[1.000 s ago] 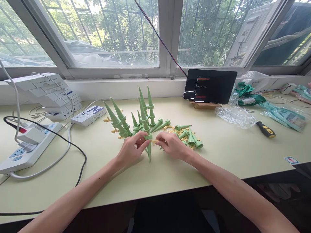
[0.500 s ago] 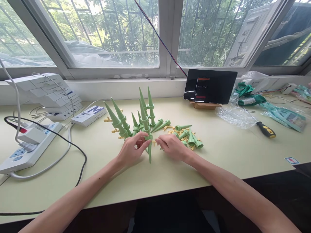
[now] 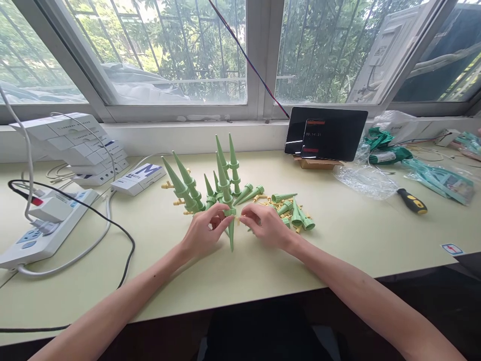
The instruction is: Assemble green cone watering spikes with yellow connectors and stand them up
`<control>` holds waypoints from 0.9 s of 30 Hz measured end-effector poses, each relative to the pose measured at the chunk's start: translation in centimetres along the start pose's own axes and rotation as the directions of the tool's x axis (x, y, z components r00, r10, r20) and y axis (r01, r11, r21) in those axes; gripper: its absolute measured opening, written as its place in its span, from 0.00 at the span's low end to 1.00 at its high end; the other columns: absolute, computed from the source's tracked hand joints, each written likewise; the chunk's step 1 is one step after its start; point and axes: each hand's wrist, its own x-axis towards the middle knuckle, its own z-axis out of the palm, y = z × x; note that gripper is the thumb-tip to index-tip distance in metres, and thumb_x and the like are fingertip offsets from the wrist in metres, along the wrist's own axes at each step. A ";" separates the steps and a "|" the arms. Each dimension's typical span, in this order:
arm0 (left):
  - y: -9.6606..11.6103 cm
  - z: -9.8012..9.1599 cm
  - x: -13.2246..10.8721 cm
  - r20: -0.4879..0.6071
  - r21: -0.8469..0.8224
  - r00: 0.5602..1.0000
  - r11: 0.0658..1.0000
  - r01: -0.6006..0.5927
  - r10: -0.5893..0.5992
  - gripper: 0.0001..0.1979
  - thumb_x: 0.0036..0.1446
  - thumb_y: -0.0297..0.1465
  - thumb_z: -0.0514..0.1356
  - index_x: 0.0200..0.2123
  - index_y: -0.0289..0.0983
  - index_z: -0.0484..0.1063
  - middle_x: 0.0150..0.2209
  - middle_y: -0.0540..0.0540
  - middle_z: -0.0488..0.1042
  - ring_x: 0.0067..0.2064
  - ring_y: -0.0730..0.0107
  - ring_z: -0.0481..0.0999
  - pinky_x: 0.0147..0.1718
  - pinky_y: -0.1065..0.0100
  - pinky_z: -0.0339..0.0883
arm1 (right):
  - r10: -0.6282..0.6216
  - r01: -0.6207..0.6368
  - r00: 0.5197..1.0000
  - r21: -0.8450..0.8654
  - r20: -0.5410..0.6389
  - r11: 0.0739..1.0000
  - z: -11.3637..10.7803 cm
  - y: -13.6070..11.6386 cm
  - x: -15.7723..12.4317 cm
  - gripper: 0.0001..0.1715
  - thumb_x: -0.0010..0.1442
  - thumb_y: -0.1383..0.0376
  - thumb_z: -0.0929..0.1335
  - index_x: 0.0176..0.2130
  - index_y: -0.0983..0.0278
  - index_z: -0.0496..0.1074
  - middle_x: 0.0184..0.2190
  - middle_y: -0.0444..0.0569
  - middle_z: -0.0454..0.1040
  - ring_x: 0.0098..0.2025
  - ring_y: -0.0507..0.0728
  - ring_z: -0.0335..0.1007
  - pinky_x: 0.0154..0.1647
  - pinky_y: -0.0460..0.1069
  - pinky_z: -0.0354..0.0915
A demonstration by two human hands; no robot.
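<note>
My left hand (image 3: 205, 229) is closed around the collar of a green plastic spike (image 3: 231, 234) whose tip points down toward the table. At that collar, on its right side, sits a small yellow valve (image 3: 237, 219). My right hand (image 3: 265, 225) has its thumb and forefinger curled together at the valve's outer end; the fingertips partly cover it. Just behind my left hand stand several upright green spikes (image 3: 223, 183), some stacked, with yellow valves (image 3: 167, 185) sticking out to the left. Two loose green spikes (image 3: 252, 194) lie beyond my right hand.
Right of my right hand lies a pile of green spikes and yellow valves (image 3: 293, 208). A tablet (image 3: 338, 133) leans at the back on a cardboard box (image 3: 319, 164). White boxes (image 3: 139, 179), a power strip (image 3: 67, 220) and cables are at left; a screwdriver (image 3: 412, 201) and plastic bags (image 3: 439, 178) at right.
My right hand's fingers have shifted slightly at the yellow valve, their knuckles a little more raised. My left hand and the green spike stay nearly where they were.
</note>
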 end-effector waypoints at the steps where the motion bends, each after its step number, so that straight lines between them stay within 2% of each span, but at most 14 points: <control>1: 0.0 0.0 0.0 -0.005 -0.003 1.000 1.000 0.007 -0.007 0.05 0.62 0.33 0.59 0.39 0.39 0.67 0.21 0.57 0.64 0.19 0.80 0.59 0.20 0.77 0.59 | -0.010 0.010 1.000 0.005 -0.004 1.000 0.0 0.0 0.0 0.04 0.64 0.65 0.66 0.37 0.64 0.69 0.28 0.44 0.71 0.28 0.51 0.64 0.32 0.46 0.63; 8: -0.4 0.1 -0.1 -0.021 -0.008 1.000 1.000 0.009 -0.010 0.05 0.62 0.33 0.59 0.40 0.39 0.67 0.21 0.57 0.63 0.19 0.81 0.57 0.20 0.78 0.59 | -0.029 0.029 0.999 0.006 -0.016 1.000 0.1 0.1 0.1 0.03 0.63 0.67 0.67 0.36 0.64 0.68 0.28 0.45 0.70 0.28 0.51 0.65 0.32 0.46 0.63; 13: -0.4 0.2 0.0 -0.018 -0.022 1.000 1.000 0.001 -0.001 0.04 0.62 0.32 0.60 0.39 0.39 0.67 0.21 0.57 0.63 0.20 0.80 0.58 0.21 0.78 0.60 | -0.028 0.028 1.000 -0.042 0.015 0.999 0.1 0.2 0.0 0.12 0.67 0.64 0.64 0.31 0.64 0.66 0.25 0.44 0.68 0.26 0.50 0.62 0.30 0.46 0.60; 19: -0.3 0.2 -0.1 -0.012 -0.003 1.000 1.000 0.000 0.000 0.05 0.62 0.32 0.60 0.39 0.39 0.67 0.21 0.57 0.64 0.20 0.81 0.58 0.21 0.78 0.59 | -0.071 0.072 0.997 -0.105 0.014 0.992 0.1 0.4 0.1 0.17 0.68 0.64 0.63 0.27 0.65 0.68 0.23 0.44 0.66 0.28 0.51 0.61 0.32 0.46 0.59; 24: -0.2 0.1 -0.1 0.000 0.005 1.000 1.000 0.007 -0.007 0.05 0.62 0.32 0.60 0.40 0.39 0.67 0.21 0.57 0.63 0.19 0.80 0.57 0.21 0.77 0.57 | -0.056 0.055 0.998 -0.043 -0.025 0.998 0.2 0.2 0.1 0.06 0.65 0.66 0.66 0.38 0.65 0.73 0.26 0.45 0.71 0.28 0.51 0.65 0.33 0.47 0.63; 27: -0.2 0.1 0.0 0.000 -0.004 1.000 1.000 0.024 -0.024 0.05 0.62 0.33 0.59 0.40 0.39 0.67 0.21 0.57 0.63 0.19 0.80 0.57 0.20 0.77 0.57 | -0.028 0.029 0.999 0.020 -0.022 0.999 0.2 0.1 0.0 0.07 0.62 0.67 0.68 0.42 0.65 0.71 0.29 0.45 0.73 0.29 0.52 0.67 0.34 0.47 0.65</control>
